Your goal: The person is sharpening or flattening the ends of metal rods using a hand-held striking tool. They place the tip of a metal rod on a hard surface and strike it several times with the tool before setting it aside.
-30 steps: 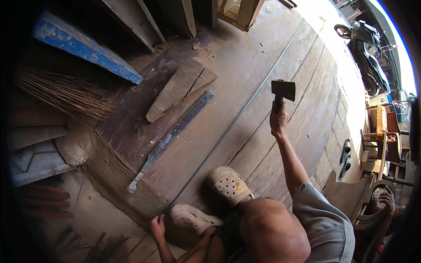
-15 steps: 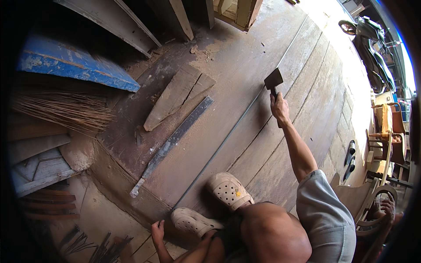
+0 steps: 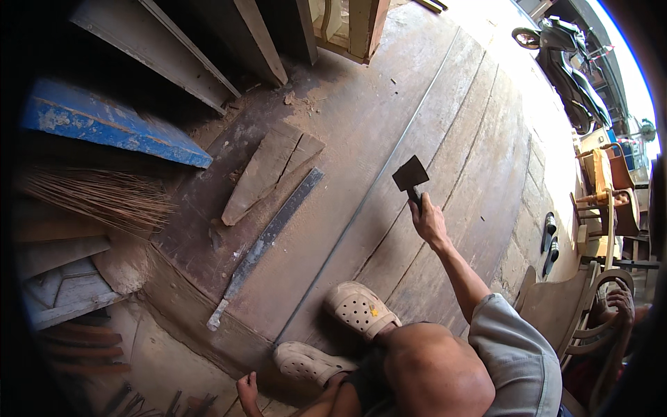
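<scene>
My right hand (image 3: 431, 222) grips the black handle of a short-handled tool with a dark, square head (image 3: 411, 174), held over the floor; its exact kind I cannot make out. Past its left side runs a long thin metal rod (image 3: 361, 215), its near end beside my left shoe (image 3: 309, 363). At the lower left my left hand (image 3: 247, 390) is closed with its fingers curled, and nothing shows in it. Further left lie a flat, dark metal bar (image 3: 267, 240) and a cracked, tapered wood block (image 3: 267, 170).
A blue painted board (image 3: 118, 121) and a bundle of thin sticks (image 3: 97, 198) are on the left. Upright boards (image 3: 160, 48) lean at the back left. At right are sandals (image 3: 550, 243), wooden chairs (image 3: 604, 181), a motorbike (image 3: 570, 76) and another person's hand (image 3: 620, 297).
My right hand has brought the tool nearer and left, and the tool's head no longer covers the rod. The whole view has shifted slightly. My left hand stays low and closed.
</scene>
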`<move>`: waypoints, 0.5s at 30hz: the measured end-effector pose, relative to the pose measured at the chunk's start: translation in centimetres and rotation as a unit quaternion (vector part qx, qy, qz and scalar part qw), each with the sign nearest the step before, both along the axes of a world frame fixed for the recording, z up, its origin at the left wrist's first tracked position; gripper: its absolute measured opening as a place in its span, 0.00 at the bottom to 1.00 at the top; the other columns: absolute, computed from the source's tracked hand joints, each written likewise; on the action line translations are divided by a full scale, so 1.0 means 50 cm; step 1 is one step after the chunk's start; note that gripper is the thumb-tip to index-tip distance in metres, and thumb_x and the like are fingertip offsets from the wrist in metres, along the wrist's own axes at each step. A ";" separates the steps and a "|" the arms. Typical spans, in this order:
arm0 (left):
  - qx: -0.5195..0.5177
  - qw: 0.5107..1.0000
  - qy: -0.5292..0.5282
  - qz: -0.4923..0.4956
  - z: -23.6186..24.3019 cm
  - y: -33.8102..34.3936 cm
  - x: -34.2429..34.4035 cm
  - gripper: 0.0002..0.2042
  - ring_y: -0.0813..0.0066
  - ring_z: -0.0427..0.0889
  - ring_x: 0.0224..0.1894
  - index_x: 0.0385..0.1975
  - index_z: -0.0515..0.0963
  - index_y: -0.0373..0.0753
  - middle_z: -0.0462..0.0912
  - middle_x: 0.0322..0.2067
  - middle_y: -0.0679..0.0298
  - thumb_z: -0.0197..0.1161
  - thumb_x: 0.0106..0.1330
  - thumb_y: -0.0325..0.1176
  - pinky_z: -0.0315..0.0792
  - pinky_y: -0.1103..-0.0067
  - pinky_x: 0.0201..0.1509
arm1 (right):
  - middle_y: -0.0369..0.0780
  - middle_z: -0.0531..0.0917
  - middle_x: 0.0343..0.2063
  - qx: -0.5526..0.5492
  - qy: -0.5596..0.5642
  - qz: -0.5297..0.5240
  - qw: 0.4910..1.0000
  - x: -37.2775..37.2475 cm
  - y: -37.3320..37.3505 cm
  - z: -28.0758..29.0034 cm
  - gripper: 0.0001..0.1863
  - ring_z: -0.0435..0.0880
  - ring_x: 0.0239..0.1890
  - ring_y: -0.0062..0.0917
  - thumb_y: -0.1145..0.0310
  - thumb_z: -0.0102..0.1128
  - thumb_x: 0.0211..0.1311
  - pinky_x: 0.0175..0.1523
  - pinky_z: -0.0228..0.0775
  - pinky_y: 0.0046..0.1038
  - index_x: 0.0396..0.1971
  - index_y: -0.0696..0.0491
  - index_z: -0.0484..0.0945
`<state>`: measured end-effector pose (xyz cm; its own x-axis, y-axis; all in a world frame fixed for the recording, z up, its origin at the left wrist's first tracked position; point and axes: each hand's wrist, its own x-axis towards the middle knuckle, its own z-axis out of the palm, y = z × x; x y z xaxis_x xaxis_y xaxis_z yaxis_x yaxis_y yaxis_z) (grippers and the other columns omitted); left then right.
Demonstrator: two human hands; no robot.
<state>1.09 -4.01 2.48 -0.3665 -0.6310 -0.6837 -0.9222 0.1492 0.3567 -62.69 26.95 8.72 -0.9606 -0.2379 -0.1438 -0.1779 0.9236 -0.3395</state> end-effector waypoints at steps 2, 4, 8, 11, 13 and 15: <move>-0.004 1.000 0.018 0.017 0.015 -0.001 0.038 0.21 0.65 0.67 0.19 0.22 0.71 0.26 0.69 0.16 0.47 0.60 0.66 0.41 0.67 0.67 0.28 | 0.59 0.80 0.24 0.005 -0.039 -0.017 0.999 0.086 0.023 -0.002 0.18 0.80 0.30 0.59 0.55 0.54 0.68 0.34 0.70 0.54 0.40 0.56 0.66; -0.041 0.998 0.004 -0.055 0.004 -0.011 0.082 0.17 0.58 0.76 0.23 0.27 0.75 0.29 0.77 0.20 0.50 0.61 0.65 0.41 0.71 0.68 0.32 | 0.60 0.80 0.25 0.024 -0.078 -0.023 0.996 0.160 0.049 -0.004 0.19 0.80 0.32 0.60 0.55 0.54 0.68 0.36 0.71 0.54 0.41 0.56 0.66; -0.062 0.996 0.059 -0.032 0.041 0.031 -0.039 0.16 0.44 0.78 0.42 0.42 0.77 0.34 0.81 0.36 0.48 0.64 0.63 0.41 0.72 0.62 0.47 | 0.62 0.80 0.27 -0.002 -0.105 -0.061 0.993 0.264 0.091 -0.050 0.18 0.80 0.34 0.61 0.57 0.54 0.67 0.37 0.71 0.54 0.43 0.57 0.65; -0.106 0.980 0.153 -0.065 0.006 0.061 -0.113 0.13 0.45 0.78 0.40 0.38 0.77 0.33 0.81 0.35 0.48 0.63 0.64 0.37 0.72 0.62 0.44 | 0.63 0.80 0.27 -0.009 -0.101 -0.071 0.992 0.272 0.080 -0.040 0.18 0.79 0.34 0.62 0.57 0.54 0.67 0.37 0.71 0.54 0.42 0.57 0.64; -0.120 0.979 0.159 -0.046 -0.033 0.068 -0.089 0.12 0.44 0.78 0.38 0.35 0.77 0.32 0.80 0.33 0.47 0.62 0.64 0.37 0.71 0.61 0.42 | 0.63 0.80 0.27 -0.007 -0.100 -0.056 0.993 0.267 0.078 -0.044 0.18 0.79 0.34 0.62 0.58 0.54 0.67 0.37 0.71 0.54 0.42 0.58 0.64; -0.119 0.978 0.163 -0.040 -0.039 0.066 -0.079 0.12 0.43 0.77 0.36 0.32 0.76 0.31 0.80 0.31 0.47 0.62 0.64 0.36 0.70 0.61 0.41 | 0.63 0.80 0.27 0.000 -0.099 -0.049 0.994 0.264 0.077 -0.042 0.18 0.79 0.34 0.62 0.58 0.54 0.67 0.37 0.71 0.54 0.41 0.58 0.64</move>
<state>-2.86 -0.74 0.54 -0.5960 -0.7186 -0.3584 -0.7467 0.3318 0.5765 -49.51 30.80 6.63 -0.9315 -0.1454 -0.3333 -0.0174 0.9334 -0.3584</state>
